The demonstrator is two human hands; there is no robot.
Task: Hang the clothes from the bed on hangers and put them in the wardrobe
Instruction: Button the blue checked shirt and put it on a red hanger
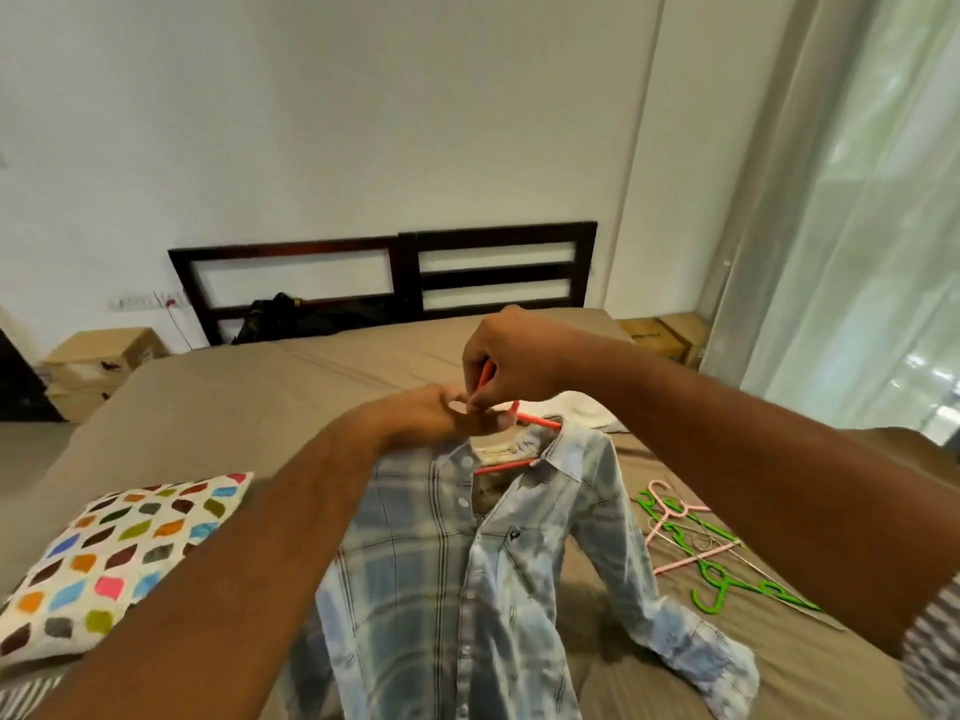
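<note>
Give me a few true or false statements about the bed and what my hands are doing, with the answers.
1. The shirt hangs on an orange hanger. True.
2. The right hand grips the hanger's hook. True.
3. The patterned pillow lies right of the shirt. False: it lies to the left.
4. The spare hangers on the bed are all blue. False: they are green and pink.
</note>
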